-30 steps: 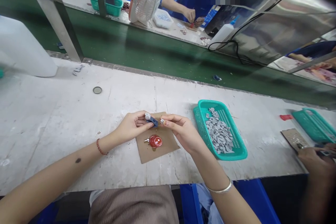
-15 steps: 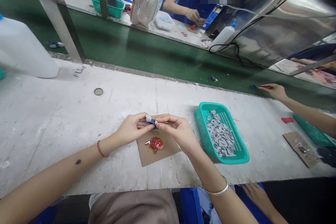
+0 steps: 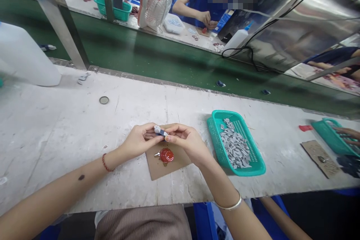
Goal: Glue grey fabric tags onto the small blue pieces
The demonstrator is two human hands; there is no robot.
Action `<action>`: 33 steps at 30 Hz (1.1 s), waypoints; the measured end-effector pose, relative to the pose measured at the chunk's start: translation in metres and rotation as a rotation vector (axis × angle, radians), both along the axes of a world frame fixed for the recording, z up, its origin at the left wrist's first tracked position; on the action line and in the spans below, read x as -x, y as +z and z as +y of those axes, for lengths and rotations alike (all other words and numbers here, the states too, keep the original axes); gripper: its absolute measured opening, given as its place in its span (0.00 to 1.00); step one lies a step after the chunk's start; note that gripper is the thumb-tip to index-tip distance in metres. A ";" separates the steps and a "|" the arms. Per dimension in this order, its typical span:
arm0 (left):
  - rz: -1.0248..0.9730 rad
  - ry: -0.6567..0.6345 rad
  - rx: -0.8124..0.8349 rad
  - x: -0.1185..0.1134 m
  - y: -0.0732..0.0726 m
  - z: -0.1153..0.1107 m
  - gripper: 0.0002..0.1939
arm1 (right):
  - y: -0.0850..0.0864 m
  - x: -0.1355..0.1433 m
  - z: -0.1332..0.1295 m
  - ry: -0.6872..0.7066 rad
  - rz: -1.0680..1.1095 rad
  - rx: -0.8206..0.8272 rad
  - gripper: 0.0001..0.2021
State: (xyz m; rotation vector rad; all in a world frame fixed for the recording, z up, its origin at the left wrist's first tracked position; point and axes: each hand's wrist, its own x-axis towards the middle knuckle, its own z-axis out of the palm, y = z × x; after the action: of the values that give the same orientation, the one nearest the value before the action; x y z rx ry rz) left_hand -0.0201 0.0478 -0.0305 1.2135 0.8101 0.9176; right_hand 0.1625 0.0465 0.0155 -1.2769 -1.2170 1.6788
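Between my two hands is a small dark blue and white part (image 3: 161, 131), whose exact kind I cannot make out. My left hand (image 3: 144, 137) grips it from the left with thumb and fingers. From the right, my right hand (image 3: 184, 139) pinches its other end with the thumb on top. Just below my hands lies a piece of brown cardboard (image 3: 157, 170). On it sits a small red dish (image 3: 167, 155) of glossy liquid with a metal tip beside it. My fingers partly cover the held part.
A green basket (image 3: 260, 170) of small grey pieces stands to my right. Farther right are a co-worker's hand (image 3: 348, 135), another green basket (image 3: 323, 127) and cardboard (image 3: 316, 150). A green belt (image 3: 157, 58) runs behind the table, carrying small blue parts (image 3: 221, 83). A white jug (image 3: 30, 60) stands left.
The held part has turned slightly between my fingers. The co-worker's hand on the right has left a blue part on the belt and drawn back to the basket. Belt parts have shifted left.
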 end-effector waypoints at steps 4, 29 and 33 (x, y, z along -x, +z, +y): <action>-0.147 0.018 0.057 -0.002 0.005 -0.005 0.10 | 0.005 0.004 -0.002 -0.047 -0.019 -0.052 0.14; -0.182 -0.015 0.142 0.001 0.022 -0.017 0.13 | 0.004 0.036 -0.024 -0.065 -0.089 -0.204 0.15; -0.069 0.000 0.149 0.007 0.021 -0.008 0.14 | 0.019 -0.018 -0.015 -0.148 -0.374 -0.340 0.17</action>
State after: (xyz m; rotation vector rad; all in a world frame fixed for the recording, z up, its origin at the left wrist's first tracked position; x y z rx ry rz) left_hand -0.0268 0.0394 -0.0092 1.0468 0.8082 0.8784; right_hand 0.1806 0.0316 0.0345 -1.4594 -1.5072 1.0983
